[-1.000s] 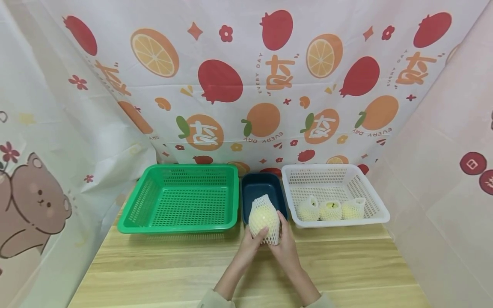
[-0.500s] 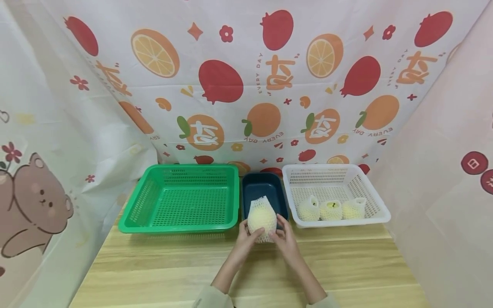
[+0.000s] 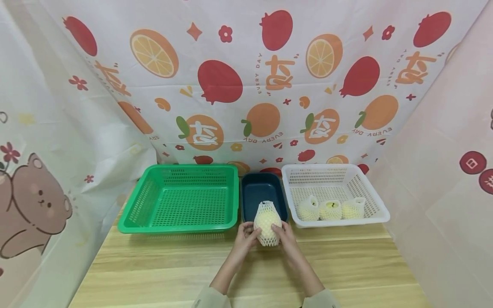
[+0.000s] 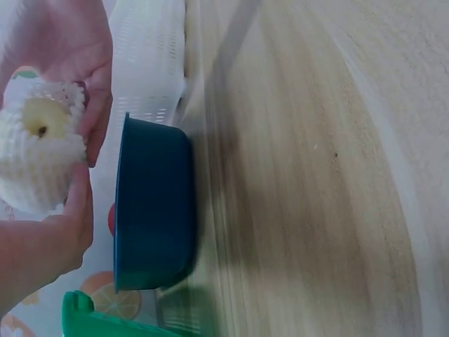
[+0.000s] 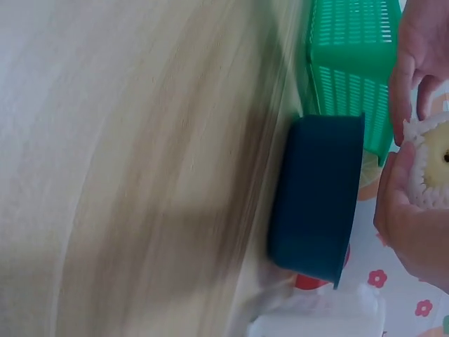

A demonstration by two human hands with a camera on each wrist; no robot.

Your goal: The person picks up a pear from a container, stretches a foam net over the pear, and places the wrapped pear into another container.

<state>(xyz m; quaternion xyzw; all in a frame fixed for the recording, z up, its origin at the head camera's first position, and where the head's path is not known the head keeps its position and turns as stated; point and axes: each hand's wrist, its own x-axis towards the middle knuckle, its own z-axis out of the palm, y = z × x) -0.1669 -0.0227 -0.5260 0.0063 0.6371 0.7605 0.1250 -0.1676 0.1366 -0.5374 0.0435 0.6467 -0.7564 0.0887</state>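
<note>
A pale yellow pear [image 3: 267, 226] in a white foam net is held between both hands, close over the front of a dark blue tub [image 3: 259, 194]. My left hand [image 3: 246, 236] grips its left side, thumb on the net. Opposite it, my right hand [image 3: 287, 236] pinches the right side, thumb on the front. In the left wrist view the net leaves one end of the pear [image 4: 43, 118] bare, with a small dark spot in it. The right wrist view catches only part of the pear [image 5: 436, 158] at its edge.
A green basket [image 3: 235, 192] with nothing in it stands left of the tub. On the right, a white basket [image 3: 335, 171] has three netted pears [image 3: 330, 211] along its front side. Fruit-printed cloth [image 3: 246, 85] hangs behind, over the wooden table [image 3: 173, 269].
The pear has shifted slightly right and turned more upright, its net's narrow end pointing away. My right hand's fingers have moved from loosely alongside to a firmer hold on the right side.
</note>
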